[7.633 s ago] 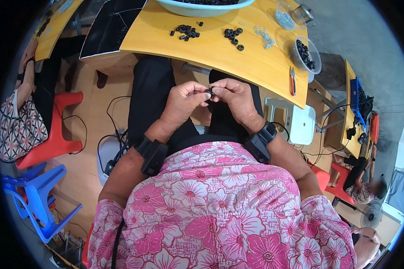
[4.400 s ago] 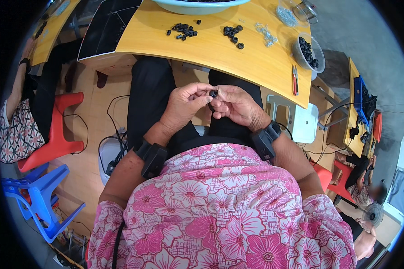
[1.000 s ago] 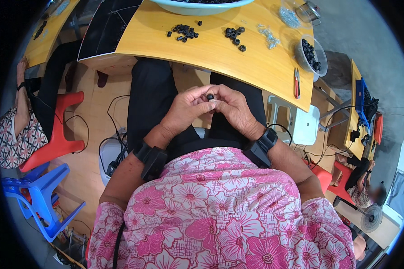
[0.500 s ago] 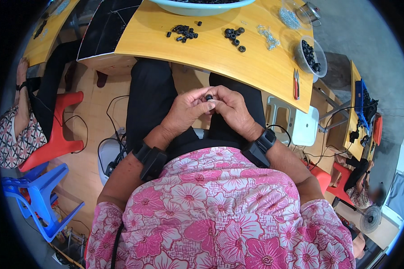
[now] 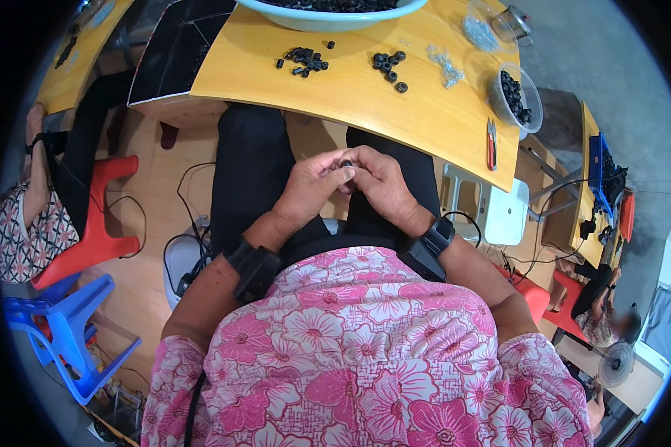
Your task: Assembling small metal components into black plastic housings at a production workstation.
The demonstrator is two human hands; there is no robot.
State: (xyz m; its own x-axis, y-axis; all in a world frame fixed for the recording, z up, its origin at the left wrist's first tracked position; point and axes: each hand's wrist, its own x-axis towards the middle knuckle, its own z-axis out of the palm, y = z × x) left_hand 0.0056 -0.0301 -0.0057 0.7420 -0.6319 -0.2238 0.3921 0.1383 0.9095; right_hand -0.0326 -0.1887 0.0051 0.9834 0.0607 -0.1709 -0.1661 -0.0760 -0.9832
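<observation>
Over my lap, just short of the table edge, my left hand (image 5: 310, 185) and my right hand (image 5: 384, 183) meet with their fingertips pinched together. Between them sits a small black round part (image 5: 346, 164), mostly covered by my thumbs and fingers. On the yellow table (image 5: 276, 84) ahead lie a pile of small black cylindrical parts (image 5: 304, 59) and a smaller group of black ring-shaped parts (image 5: 387, 65). Right of these is a scatter of tiny clear pieces (image 5: 446, 67). Red-handled snips (image 5: 492, 145) rest near the table's right edge.
A pale blue basin (image 5: 328, 21) of black parts stands at the far edge. To the right are a clear tub (image 5: 533, 104) of black parts and a clear bowl (image 5: 484, 33) of tiny pieces. Other people sit left and far right. Stools and cables are around me.
My fingers have closed further over the small black part, so less of it shows. The hands stay at nearly the same place; the view has shifted slightly.
</observation>
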